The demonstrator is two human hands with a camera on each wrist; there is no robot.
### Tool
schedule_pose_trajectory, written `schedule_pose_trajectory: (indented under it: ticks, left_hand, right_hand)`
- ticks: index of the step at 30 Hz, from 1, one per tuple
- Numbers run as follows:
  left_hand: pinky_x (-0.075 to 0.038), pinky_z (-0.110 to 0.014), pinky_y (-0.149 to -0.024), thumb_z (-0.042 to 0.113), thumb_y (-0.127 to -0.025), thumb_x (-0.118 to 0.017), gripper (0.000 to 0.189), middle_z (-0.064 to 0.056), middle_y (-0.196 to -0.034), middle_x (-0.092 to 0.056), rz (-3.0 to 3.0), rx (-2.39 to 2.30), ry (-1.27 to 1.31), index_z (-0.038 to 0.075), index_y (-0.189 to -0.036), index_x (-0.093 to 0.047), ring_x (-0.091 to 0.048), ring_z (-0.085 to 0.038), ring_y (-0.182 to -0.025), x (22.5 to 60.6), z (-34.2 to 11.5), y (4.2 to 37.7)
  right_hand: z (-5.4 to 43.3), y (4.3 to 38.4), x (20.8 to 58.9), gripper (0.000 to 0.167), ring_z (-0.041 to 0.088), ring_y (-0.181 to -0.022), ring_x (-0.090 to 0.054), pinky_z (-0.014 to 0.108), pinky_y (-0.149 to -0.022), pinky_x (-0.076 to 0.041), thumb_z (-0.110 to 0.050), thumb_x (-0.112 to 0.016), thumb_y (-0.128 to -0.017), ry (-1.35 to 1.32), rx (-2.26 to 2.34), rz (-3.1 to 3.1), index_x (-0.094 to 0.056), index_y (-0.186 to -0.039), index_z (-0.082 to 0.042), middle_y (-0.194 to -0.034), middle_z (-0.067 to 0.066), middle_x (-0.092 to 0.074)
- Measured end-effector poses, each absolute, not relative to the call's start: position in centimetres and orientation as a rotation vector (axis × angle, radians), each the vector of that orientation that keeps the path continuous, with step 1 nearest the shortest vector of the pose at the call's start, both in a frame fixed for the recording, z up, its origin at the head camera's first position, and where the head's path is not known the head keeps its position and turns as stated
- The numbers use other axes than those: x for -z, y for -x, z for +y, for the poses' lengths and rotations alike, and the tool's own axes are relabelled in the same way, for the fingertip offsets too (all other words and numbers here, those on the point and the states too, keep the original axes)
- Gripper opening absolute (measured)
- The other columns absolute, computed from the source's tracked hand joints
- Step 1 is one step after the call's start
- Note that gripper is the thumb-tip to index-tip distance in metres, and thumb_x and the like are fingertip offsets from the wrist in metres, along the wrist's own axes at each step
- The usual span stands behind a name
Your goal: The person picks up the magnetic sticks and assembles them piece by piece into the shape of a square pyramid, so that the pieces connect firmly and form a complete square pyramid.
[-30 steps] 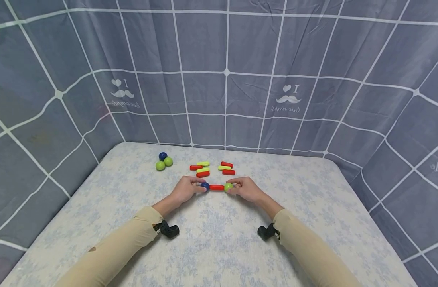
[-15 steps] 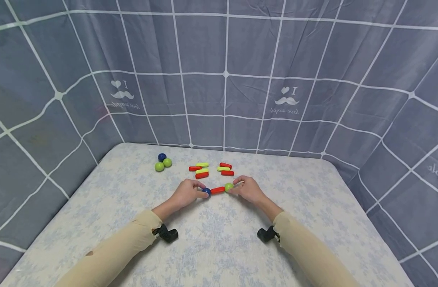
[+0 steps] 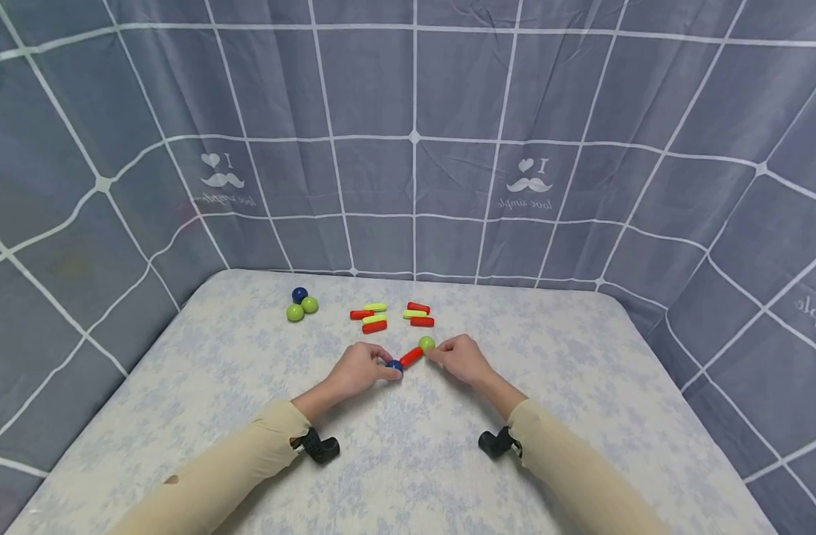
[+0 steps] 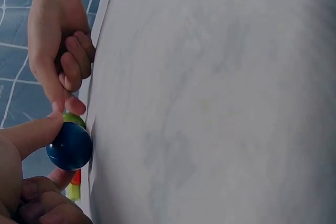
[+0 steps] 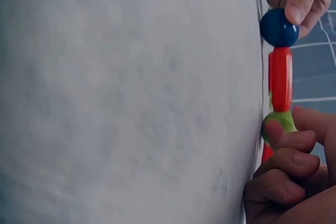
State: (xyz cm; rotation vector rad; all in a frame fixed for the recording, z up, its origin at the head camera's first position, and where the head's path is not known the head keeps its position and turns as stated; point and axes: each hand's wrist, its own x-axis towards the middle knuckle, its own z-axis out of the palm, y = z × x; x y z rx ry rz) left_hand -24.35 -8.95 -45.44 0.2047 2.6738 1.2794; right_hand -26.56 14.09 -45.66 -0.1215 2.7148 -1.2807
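Observation:
A red rod (image 3: 411,357) joins a blue ball (image 3: 394,367) to a green ball (image 3: 426,343), lying slantwise on the table in the head view. My left hand (image 3: 360,370) pinches the blue ball (image 4: 70,146) between thumb and fingers. At the far end, my right hand (image 3: 463,360) holds the green ball with its fingertips. In the right wrist view the red rod (image 5: 281,80) runs between both balls, and fingers partly cover the green ball (image 5: 283,120).
Beyond my hands lie several loose red rods (image 3: 374,326) and yellow rods (image 3: 415,314) in two groups. Farther left sit a second blue ball (image 3: 299,295) and two green balls (image 3: 295,312). A grey gridded curtain (image 3: 461,178) surrounds the patterned table (image 3: 421,461).
My left hand has drawn the blue ball toward me and rightward, so the rod has swung from level to slanted. The green ball and my right hand have stayed nearly in place.

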Motion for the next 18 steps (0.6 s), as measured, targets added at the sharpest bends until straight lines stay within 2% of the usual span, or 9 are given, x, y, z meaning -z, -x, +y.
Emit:
schedule_pose_trajectory:
  ticks: [6,18]
  left_hand:
    - [-0.030,-0.026,-0.053,0.033,-0.078,-0.086,0.030,0.003,-0.059,-0.045,2.668,-1.281,-0.276,0.010,-0.094,-0.076,-0.040,-0.012,-0.056,45.4,-7.9,24.0]
    - [-0.032,-0.026,-0.052,0.035,-0.077,-0.088,0.031,0.002,-0.061,-0.051,2.680,-1.282,-0.273,0.010,-0.091,-0.075,-0.043,-0.013,-0.058,45.4,-6.8,23.9]
  right_hand:
    - [13.7,26.4,45.5,0.035,0.012,-0.049,-0.035,0.026,-0.049,-0.026,-0.038,-0.071,-0.093,0.085,1.247,2.675,-0.076,-0.073,-0.010,-0.051,-0.004,-0.038]
    - [12.7,26.2,45.4,0.042,0.012,-0.048,-0.031,0.026,-0.048,-0.024,-0.037,-0.076,-0.089,-0.017,1.297,2.686,-0.067,-0.060,-0.007,-0.049,-0.005,-0.033]
